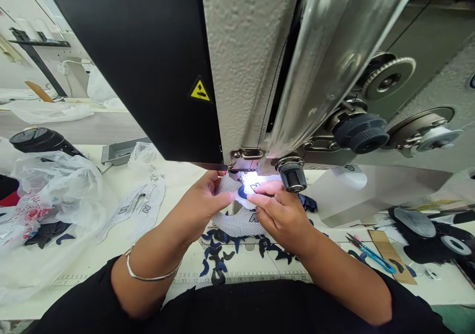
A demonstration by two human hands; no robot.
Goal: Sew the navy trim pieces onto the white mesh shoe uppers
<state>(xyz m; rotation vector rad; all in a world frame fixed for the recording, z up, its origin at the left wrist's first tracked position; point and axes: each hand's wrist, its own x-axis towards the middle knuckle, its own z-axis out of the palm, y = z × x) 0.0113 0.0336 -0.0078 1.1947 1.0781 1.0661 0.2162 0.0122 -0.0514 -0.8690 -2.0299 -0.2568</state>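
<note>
A white mesh fabric piece (pixel 237 225) with dark N-like marks lies under the lit needle area of a sewing machine (pixel 248 76). My left hand (pixel 198 205) grips its left side, with the thumb on top and the fingers partly hidden behind. My right hand (pixel 284 215) holds it from the right, fingertips pressed together beside a small dark blue patch (pixel 242 191). That patch rests on the mesh between both hands, close to the presser foot. The needle tip itself is lost in the glare.
Small blue and black cut pieces (pixel 218 255) lie scattered in front of the machine. More white mesh pieces (pixel 139 208) and a plastic bag (pixel 74 195) are at left. Blue-handled snips (pixel 371 254) and a brown card (pixel 393 257) lie at right.
</note>
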